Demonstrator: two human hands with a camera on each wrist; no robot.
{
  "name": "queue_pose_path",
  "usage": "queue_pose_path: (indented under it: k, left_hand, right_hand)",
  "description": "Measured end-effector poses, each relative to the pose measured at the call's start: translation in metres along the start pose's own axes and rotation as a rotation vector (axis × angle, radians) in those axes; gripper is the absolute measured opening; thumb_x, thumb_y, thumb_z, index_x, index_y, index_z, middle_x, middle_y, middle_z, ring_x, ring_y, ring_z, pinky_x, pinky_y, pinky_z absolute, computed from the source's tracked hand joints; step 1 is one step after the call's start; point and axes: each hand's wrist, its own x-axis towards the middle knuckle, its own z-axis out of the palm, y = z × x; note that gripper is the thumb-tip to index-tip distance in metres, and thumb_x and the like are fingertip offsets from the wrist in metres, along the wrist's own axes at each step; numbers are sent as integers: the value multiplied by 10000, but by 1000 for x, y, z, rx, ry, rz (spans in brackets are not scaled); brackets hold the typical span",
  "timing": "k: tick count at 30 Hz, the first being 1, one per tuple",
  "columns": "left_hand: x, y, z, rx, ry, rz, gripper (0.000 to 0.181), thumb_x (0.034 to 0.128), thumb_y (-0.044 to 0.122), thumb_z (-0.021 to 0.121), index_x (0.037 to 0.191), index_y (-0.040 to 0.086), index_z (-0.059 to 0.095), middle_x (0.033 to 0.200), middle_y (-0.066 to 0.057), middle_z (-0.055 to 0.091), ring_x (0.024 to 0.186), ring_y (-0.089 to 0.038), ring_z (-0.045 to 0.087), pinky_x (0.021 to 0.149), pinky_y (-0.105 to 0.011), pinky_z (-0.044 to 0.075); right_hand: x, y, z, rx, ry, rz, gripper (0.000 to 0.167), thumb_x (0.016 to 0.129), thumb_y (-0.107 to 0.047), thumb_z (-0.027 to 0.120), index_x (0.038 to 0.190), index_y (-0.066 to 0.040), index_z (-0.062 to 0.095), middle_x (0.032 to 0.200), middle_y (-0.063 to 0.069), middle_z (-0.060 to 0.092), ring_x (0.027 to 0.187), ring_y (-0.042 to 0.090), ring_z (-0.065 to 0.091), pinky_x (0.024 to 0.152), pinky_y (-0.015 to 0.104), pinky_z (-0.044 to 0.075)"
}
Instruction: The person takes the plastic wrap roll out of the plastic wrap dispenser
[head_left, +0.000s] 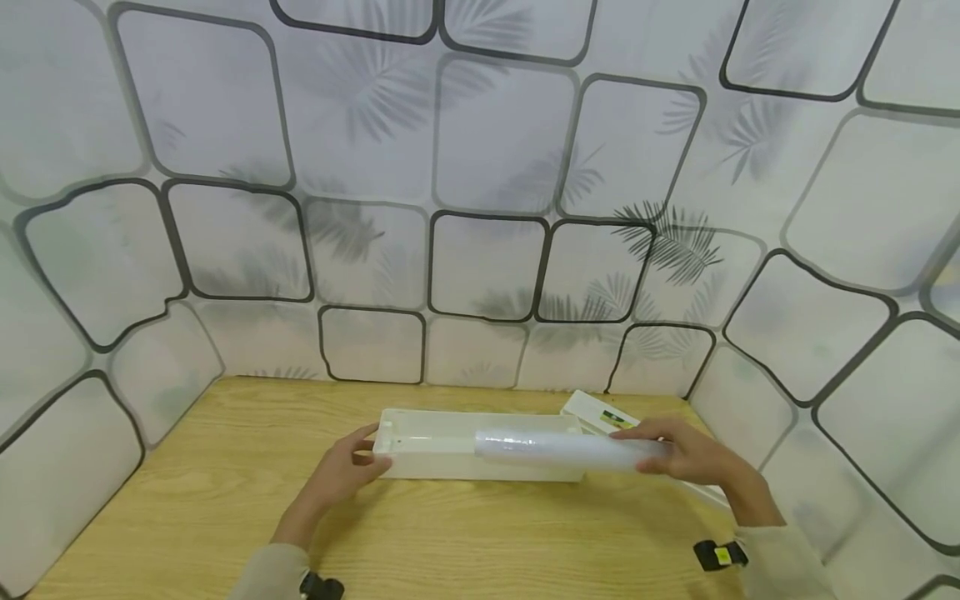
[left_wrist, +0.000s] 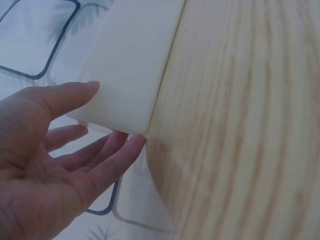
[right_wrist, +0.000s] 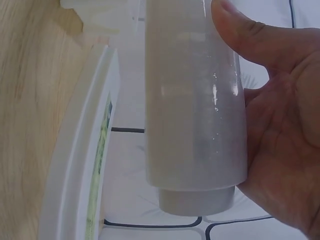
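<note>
A long white open-topped box (head_left: 480, 469) lies lengthwise on the table. My left hand (head_left: 341, 475) holds its left end, thumb at the front corner and fingers around the end and back; in the left wrist view the fingertips touch the lower edge of the box (left_wrist: 132, 65). My right hand (head_left: 693, 450) grips the right end of a shiny roll of plastic wrap (head_left: 555, 448), whose left part is over the box's right half. Close up in the right wrist view, the roll (right_wrist: 195, 100) shows its narrower core end, with thumb and palm against its side.
A white lid-like strip (head_left: 592, 410) with a green label lies slanted behind and under the right hand. The wooden table (head_left: 225, 500) meets patterned wall covering (head_left: 487, 267) at the back and both sides. Dark straps (head_left: 720, 556) sit at both wrists.
</note>
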Motion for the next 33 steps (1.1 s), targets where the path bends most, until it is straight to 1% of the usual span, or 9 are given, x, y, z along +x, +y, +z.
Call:
queue_pose_path:
  k: [5, 7, 10, 12, 13, 18, 23, 27, 33]
  left_hand:
    - [0, 0, 0, 6, 3, -4, 704, 954, 161, 743, 1549, -19, 410, 1351, -331, 610, 1145, -405, 681, 867, -439, 627]
    - [0, 0, 0, 9, 3, -1, 706, 955, 166, 743, 1548, -20, 410, 1350, -331, 611, 1142, -401, 682, 864, -438, 627]
    - [0, 1, 0, 7, 0, 1, 706, 957, 167, 743, 1549, -22, 408, 1351, -332, 610, 1141, -401, 684, 863, -437, 628]
    - [0, 0, 0, 3, -3, 2, 705, 958, 163, 741, 1550, -24, 406, 1353, -333, 609, 1140, -399, 685, 864, -435, 629]
    - [0, 0, 1, 1, -4, 3, 704, 959, 161, 740, 1550, -23, 404, 1354, -333, 608, 1140, -398, 685, 865, -433, 629]
    - [0, -1, 1, -5, -3, 4, 700, 957, 154, 741, 1549, -20, 409, 1351, -333, 610, 1133, -393, 688, 864, -433, 630]
    - [0, -1, 0, 3, -5, 4, 707, 958, 169, 743, 1550, -20, 407, 1358, -332, 607, 1146, -401, 680, 870, -441, 628]
    - [0, -1, 0, 8, -8, 2, 709, 963, 184, 739, 1554, -15, 402, 1370, -331, 601, 1157, -402, 674, 871, -442, 626]
    - [0, -1, 0, 17, -3, 4, 701, 964, 188, 737, 1551, -12, 411, 1364, -328, 606, 1167, -419, 670, 870, -450, 622]
  right_hand:
    - [-7, 4, -1, 10, -14, 65, 438, 883, -55, 776, 1315, -38, 702, 1042, 110, 764, 825, 32, 610, 662, 242, 515]
    - [-10, 6, -1, 25, -23, 89, 433, 885, -60, 777, 1310, -23, 701, 1076, 131, 765, 851, 31, 625, 682, 242, 527]
    - [-15, 10, 0, 73, -42, 113, 422, 892, -44, 770, 1303, 9, 694, 1136, 199, 752, 902, 40, 658, 715, 251, 557]
    - [-18, 14, 0, 104, -56, 116, 416, 893, -35, 768, 1296, 31, 690, 1172, 234, 741, 931, 50, 677, 738, 256, 574]
    - [-20, 16, 1, 113, -61, 117, 414, 893, -35, 769, 1294, 33, 692, 1186, 230, 742, 939, 53, 681, 748, 254, 576]
    - [-25, 20, 1, 157, -77, 112, 403, 889, -24, 769, 1279, 50, 694, 1244, 156, 748, 1008, 67, 694, 815, 230, 572]
    - [-29, 23, 4, 199, -98, 122, 404, 881, 12, 763, 1276, 60, 691, 1284, 84, 738, 1075, 47, 686, 844, 219, 573]
    - [-31, 26, 4, 187, -99, 120, 411, 865, 13, 778, 1269, 29, 709, 1286, 2, 736, 1102, 33, 677, 859, 201, 561]
    - [-35, 31, 5, 186, -97, 135, 421, 844, 21, 793, 1259, 18, 720, 1264, -41, 744, 1124, 1, 664, 876, 167, 535]
